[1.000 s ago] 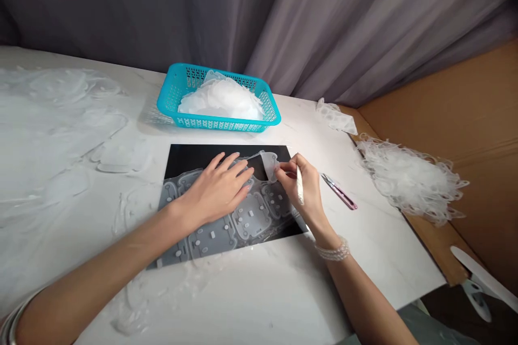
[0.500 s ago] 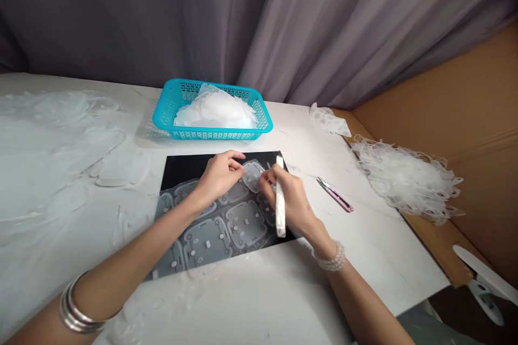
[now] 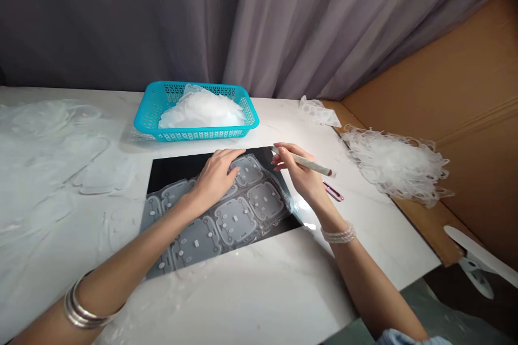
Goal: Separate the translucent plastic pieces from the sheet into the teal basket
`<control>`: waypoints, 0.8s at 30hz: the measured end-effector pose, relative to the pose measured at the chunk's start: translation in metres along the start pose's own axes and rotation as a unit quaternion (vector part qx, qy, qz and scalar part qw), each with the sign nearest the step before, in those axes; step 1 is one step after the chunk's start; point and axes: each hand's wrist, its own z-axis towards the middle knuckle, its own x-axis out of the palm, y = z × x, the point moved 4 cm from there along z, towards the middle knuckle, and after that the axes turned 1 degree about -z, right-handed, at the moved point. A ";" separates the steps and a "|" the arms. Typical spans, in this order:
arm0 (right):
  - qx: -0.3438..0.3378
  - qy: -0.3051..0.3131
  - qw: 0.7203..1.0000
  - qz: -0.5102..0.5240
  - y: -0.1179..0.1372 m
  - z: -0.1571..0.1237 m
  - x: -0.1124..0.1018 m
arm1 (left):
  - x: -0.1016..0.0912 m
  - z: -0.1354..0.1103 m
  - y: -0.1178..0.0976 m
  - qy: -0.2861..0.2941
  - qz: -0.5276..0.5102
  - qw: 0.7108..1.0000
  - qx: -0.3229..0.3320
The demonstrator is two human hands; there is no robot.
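Note:
A clear sheet of moulded silicone-like pieces [image 3: 237, 221], with rounded outlines and small holes, lies on a black mat [image 3: 174, 168]. My left hand [image 3: 216, 175] rests over the sheet's upper part, fingers stretched out and thumb apart, holding nothing. At the mat's upper right corner, my right hand [image 3: 297, 167] grips a white-wrapped pen-like tool [image 3: 312, 165]. Its narrow tip points left and its back end sticks out to the right. What kind of tool it is, I cannot tell. Pink-handled thread snips [image 3: 333, 191] lie partly hidden behind my right wrist.
A blue basket [image 3: 141, 119] behind the mat holds a heap of translucent white pieces [image 3: 202, 110]. More thin clear pieces [image 3: 48, 140] spread over the left. Stringy clear scraps [image 3: 399, 164] pile up at the right, by a cardboard wall [image 3: 457, 81]. A grey curtain [image 3: 162, 21] hangs behind.
My right hand has lifted off the sheet and moved right and up, turning the tool from upright to slanted. My left hand's fingers have flattened on the sheet. The view has shifted slightly.

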 end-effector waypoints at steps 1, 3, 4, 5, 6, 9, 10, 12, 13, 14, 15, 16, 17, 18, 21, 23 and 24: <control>-0.005 0.011 1.000 0.000 0.000 0.000 0.000 | -0.001 -0.003 -0.003 0.006 0.008 1.000 0.007; -0.027 0.035 0.999 -0.025 0.001 0.002 -0.002 | -0.004 -0.013 -0.010 0.019 0.043 0.999 0.008; -0.045 0.052 0.996 -0.050 0.002 0.005 -0.001 | -0.007 -0.019 -0.014 0.029 0.073 0.997 0.003; -0.068 0.072 0.992 -0.080 0.003 0.009 0.000 | -0.011 -0.026 -0.017 0.040 0.115 0.993 -0.003; -0.093 0.097 0.984 -0.114 0.004 0.014 0.002 | -0.016 -0.033 -0.019 0.052 0.163 0.985 -0.011; -0.168 0.185 0.948 -0.199 0.003 0.033 0.019 | -0.039 -0.059 -0.013 0.060 0.284 0.956 -0.046; -0.190 0.213 0.934 -0.215 0.002 0.039 0.027 | -0.048 -0.069 -0.006 0.060 0.307 0.947 -0.067; -0.227 0.257 0.911 -0.230 -0.003 0.049 0.041 | -0.067 -0.089 0.014 0.063 0.342 0.932 -0.100; -0.240 0.270 0.903 -0.230 -0.006 0.052 0.046 | -0.077 -0.098 0.024 0.064 0.355 0.926 -0.110; -0.250 0.279 0.899 -0.228 -0.009 0.055 0.050 | -0.086 -0.107 0.035 0.066 0.362 0.922 -0.118; -0.255 0.282 0.898 -0.224 -0.011 0.056 0.052 | -0.094 -0.115 0.046 0.071 0.358 0.922 -0.127; -0.258 0.283 0.897 -0.221 -0.013 0.056 0.053 | -0.101 -0.121 0.055 0.073 0.349 0.925 -0.133; -0.261 0.281 0.897 -0.218 -0.014 0.055 0.052 | -0.106 -0.125 0.063 0.075 0.336 0.928 -0.140; -0.263 0.280 0.898 -0.215 -0.015 0.053 0.050 | -0.110 -0.128 0.069 0.077 0.319 0.933 -0.147; -0.260 0.277 0.903 -0.203 -0.014 0.046 0.044 | -0.113 -0.125 0.078 0.096 0.250 0.949 -0.166; -0.254 0.274 0.907 -0.195 -0.014 0.044 0.041 | -0.111 -0.118 0.077 0.103 0.199 0.958 -0.180; -0.252 0.270 0.909 -0.191 -0.014 0.044 0.040 | -0.109 -0.114 0.075 0.102 0.176 0.961 -0.188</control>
